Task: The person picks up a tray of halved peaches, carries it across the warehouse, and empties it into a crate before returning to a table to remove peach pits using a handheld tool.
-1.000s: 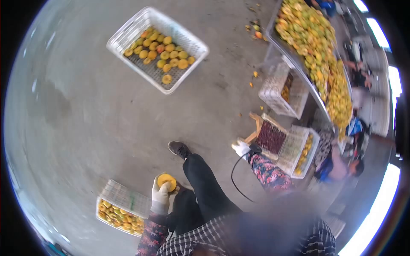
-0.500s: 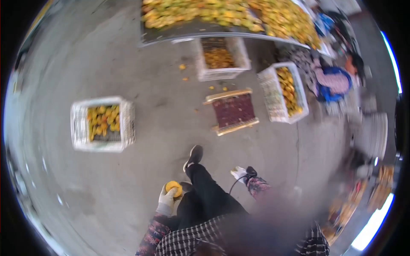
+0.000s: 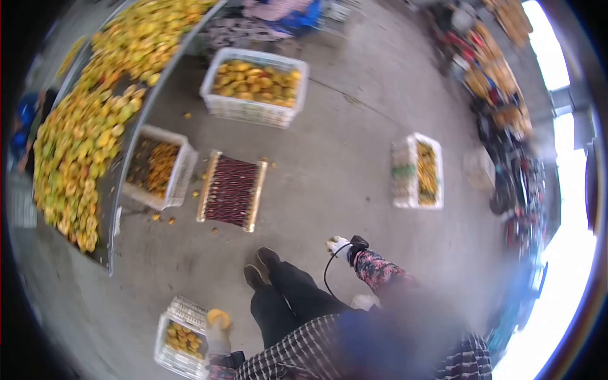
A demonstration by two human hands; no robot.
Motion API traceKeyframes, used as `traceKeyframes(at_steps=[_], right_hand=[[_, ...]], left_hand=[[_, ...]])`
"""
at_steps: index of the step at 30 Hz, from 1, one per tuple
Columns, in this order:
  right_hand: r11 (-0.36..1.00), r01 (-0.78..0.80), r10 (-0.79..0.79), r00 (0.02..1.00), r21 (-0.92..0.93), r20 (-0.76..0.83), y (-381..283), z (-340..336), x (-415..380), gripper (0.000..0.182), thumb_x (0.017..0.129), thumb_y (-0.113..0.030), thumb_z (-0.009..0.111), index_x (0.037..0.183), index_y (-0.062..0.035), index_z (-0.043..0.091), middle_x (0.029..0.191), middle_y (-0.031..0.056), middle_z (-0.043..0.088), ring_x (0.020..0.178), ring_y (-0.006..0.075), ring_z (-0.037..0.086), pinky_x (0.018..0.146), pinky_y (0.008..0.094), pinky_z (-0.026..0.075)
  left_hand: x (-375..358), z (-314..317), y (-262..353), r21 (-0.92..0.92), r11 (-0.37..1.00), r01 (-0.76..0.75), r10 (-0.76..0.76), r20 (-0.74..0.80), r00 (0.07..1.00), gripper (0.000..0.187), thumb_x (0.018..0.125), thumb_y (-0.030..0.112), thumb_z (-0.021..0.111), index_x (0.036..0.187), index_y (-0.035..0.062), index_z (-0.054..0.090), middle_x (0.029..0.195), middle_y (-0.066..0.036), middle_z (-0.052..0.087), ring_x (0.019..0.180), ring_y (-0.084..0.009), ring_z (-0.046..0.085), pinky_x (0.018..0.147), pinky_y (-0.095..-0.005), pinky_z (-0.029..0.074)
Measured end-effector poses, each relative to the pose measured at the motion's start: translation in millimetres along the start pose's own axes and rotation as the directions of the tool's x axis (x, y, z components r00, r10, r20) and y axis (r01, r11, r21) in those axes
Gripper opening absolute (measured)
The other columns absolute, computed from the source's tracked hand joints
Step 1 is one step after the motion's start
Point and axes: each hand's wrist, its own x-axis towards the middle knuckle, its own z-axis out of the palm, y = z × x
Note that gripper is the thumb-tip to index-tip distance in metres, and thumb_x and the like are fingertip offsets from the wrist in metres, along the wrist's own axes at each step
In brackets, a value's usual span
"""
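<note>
My left hand (image 3: pixel 218 341), in a white glove, is closed around a round yellow-orange fruit (image 3: pixel 218 318) with a flat-looking face. Just beside that hand stands a white plastic crate (image 3: pixel 170 361) with yellow fruit in its bottom. My right hand (image 3: pixel 339 246), also gloved, is held out over the floor with its fingers curled; what they hold, if anything, is too small to make out. A black device (image 3: pixel 359 243) with a dark cable sits at the right wrist.
A long table (image 3: pixel 134 136) heaped with yellow fruit runs along the left. Near it are a stool with a woven dark-red seat (image 3: pixel 229 190) and white crates of fruit (image 3: pixel 253 109). Another fruit crate (image 3: pixel 405 183) stands to the right. Loose fruits lie on the floor. Someone sits at the top.
My view has swung to the right, so the table and stool now appear further left. My feet have come together, and my left hand with the fruit is now beside a crate.
</note>
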Motion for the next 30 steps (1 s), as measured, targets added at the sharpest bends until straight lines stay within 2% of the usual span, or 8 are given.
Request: traceKeyframes(at_steps=[11, 15, 18, 22, 25, 26, 28, 30], right_hand=[[0.956, -0.026, 0.025, 1.0, -0.291, -0.008, 283, 123, -58, 0.054, 0.092, -0.045, 0.046, 0.124, -0.0033, 0.06, 0.122, 0.0165, 0.063, 0.117, 0.0309, 0.058, 0.104, 0.0409, 0.039], [0.968, -0.214, 0.192, 0.967, -0.128, -0.164, 344, 199, -58, 0.058, 0.09, -0.05, 0.046, 0.124, -0.0047, 0.06, 0.127, 0.0186, 0.059, 0.118, 0.0312, 0.057, 0.104, 0.0409, 0.039], [0.908, -0.396, 0.369, 0.911, 0.14, 0.181, 323, 118, -116, 0.059, 0.089, -0.05, 0.046, 0.123, -0.0035, 0.06, 0.121, 0.0205, 0.062, 0.117, 0.0339, 0.057, 0.101, 0.0423, 0.041], [0.87, -0.236, 0.291, 0.954, 0.433, -0.065, 355, 68, -129, 0.044, 0.087, -0.042, 0.055, 0.103, -0.0019, 0.065, 0.081, 0.014, 0.069, 0.074, 0.0303, 0.066, 0.066, 0.0405, 0.051], [0.671, -0.256, 0.374, 0.927, 0.696, -0.019, 374, -14, -176, 0.033, 0.089, -0.033, 0.054, 0.098, -0.0026, 0.064, 0.078, 0.0117, 0.066, 0.069, 0.0224, 0.063, 0.064, 0.0351, 0.05], [0.674, -0.226, 0.372, 0.926, 0.703, -0.059, 381, -37, -190, 0.034, 0.089, -0.034, 0.056, 0.098, -0.0028, 0.064, 0.077, 0.0108, 0.065, 0.068, 0.0229, 0.063, 0.065, 0.0348, 0.051], [0.682, -0.172, 0.362, 0.924, 0.711, -0.125, 403, -88, -206, 0.034, 0.088, -0.035, 0.058, 0.098, -0.003, 0.064, 0.077, 0.0099, 0.064, 0.068, 0.0234, 0.062, 0.066, 0.0344, 0.051], [0.702, -0.145, 0.338, 0.929, 0.697, -0.147, 417, -161, -182, 0.034, 0.088, -0.035, 0.058, 0.099, -0.003, 0.064, 0.077, 0.0098, 0.064, 0.069, 0.0233, 0.062, 0.066, 0.0344, 0.051]], left_hand=[[25, 52, 57, 0.465, 0.881, -0.088, -0.011, 0.207, 0.978, 0.051, 0.084, 0.006, 0.059, 0.132, 0.0037, 0.041, 0.112, -0.014, 0.057, 0.09, -0.0265, 0.064, 0.072, -0.0354, 0.058], [24, 97, 76, 0.616, 0.786, -0.045, -0.078, 0.17, 0.982, 0.05, 0.083, 0.003, 0.058, 0.13, -0.0011, 0.041, 0.11, -0.015, 0.059, 0.092, -0.0287, 0.064, 0.072, -0.0373, 0.058], [19, 135, 80, 0.714, 0.696, -0.068, -0.095, 0.185, 0.978, 0.05, 0.083, 0.003, 0.058, 0.13, -0.0023, 0.041, 0.109, -0.016, 0.06, 0.093, -0.0291, 0.065, 0.073, -0.0379, 0.058], [7, 198, 86, 0.82, 0.549, -0.161, -0.106, 0.26, 0.96, 0.05, 0.083, 0.004, 0.058, 0.129, -0.004, 0.04, 0.109, -0.017, 0.061, 0.094, -0.0296, 0.065, 0.074, -0.0386, 0.058], [5, 248, 91, 0.876, 0.315, -0.366, -0.104, 0.416, 0.904, 0.05, 0.083, 0.004, 0.058, 0.129, -0.0052, 0.04, 0.109, -0.018, 0.061, 0.094, -0.0299, 0.065, 0.074, -0.0392, 0.058], [-10, 276, 94, 0.856, -0.133, -0.5, -0.023, 0.502, 0.865, 0.057, 0.083, 0.006, 0.06, 0.132, -0.0089, 0.037, 0.108, -0.021, 0.062, 0.096, -0.0302, 0.066, 0.076, -0.0398, 0.058], [-55, 326, 88, 0.84, 0.394, -0.373, -0.037, 0.42, 0.907, 0.058, 0.086, 0.015, 0.067, 0.132, -0.0088, 0.04, 0.11, -0.017, 0.063, 0.093, -0.0224, 0.065, 0.08, -0.0343, 0.055], [-33, 344, 74, 0.782, 0.367, -0.504, 0.023, 0.534, 0.845, 0.055, 0.086, 0.011, 0.065, 0.133, -0.0069, 0.042, 0.112, -0.015, 0.062, 0.096, -0.0212, 0.064, 0.081, -0.032, 0.055]])
